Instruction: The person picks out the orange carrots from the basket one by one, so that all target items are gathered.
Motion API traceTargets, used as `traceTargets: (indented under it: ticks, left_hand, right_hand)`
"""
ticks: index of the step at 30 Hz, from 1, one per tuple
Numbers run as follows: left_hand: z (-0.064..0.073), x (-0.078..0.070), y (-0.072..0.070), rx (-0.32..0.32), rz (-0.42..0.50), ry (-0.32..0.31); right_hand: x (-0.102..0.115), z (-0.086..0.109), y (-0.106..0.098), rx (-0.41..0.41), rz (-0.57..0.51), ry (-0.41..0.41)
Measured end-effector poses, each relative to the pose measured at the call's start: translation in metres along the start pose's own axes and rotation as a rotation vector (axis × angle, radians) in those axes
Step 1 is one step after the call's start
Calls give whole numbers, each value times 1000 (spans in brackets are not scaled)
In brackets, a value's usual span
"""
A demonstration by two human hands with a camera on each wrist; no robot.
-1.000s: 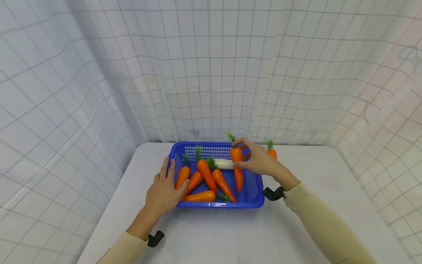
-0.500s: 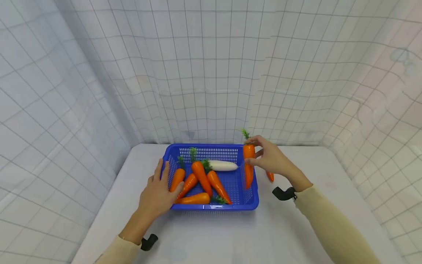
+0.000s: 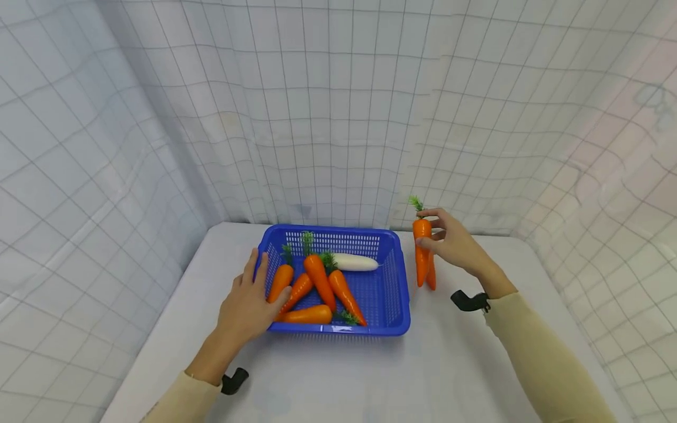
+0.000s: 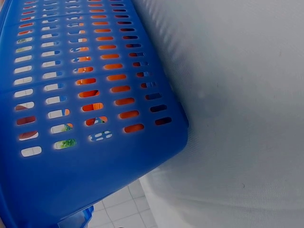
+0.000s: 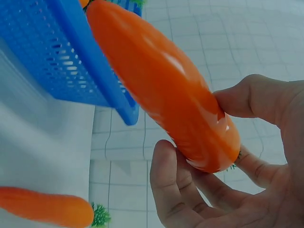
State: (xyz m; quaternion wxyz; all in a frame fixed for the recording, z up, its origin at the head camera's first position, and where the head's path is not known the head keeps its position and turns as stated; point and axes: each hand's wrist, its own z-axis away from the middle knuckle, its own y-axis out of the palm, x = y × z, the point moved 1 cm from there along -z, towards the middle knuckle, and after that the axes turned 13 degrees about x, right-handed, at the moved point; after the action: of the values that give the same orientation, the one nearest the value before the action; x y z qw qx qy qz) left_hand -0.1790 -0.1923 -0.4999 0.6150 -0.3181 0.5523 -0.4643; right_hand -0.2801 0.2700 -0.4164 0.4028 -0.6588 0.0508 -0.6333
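My right hand pinches a carrot by its thick end, just beyond the basket's right side, with its green top pointing up. In the right wrist view thumb and fingers sit around that carrot. Another carrot lies on the table, mostly behind the held one in the head view. My left hand rests with straight fingers over the left rim of the blue basket. Inside the basket are several carrots and a white radish. The left wrist view shows the basket's slotted wall.
A white table carries the basket. Grid-patterned white curtains stand close behind the table and on both sides. The basket's raised rim lies between the two hands.
My right hand has lifted the carrot from inside the basket over its right rim, to above the carrot on the table. My left hand stays at the basket's left rim.
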Motion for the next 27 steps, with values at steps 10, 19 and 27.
traceTargets:
  ticks: [10,19,27]
  left_hand:
    - [0,3,-1,9,2,4]
    - [-1,0,-3,11,3,-10]
    - [0,-1,-3,13,2,-13]
  right_hand:
    - [-39,-2,-10,-39,-72,39]
    - [-75,-1,-10,-80,-28,106]
    - [-104,0,-7,-112,54,255]
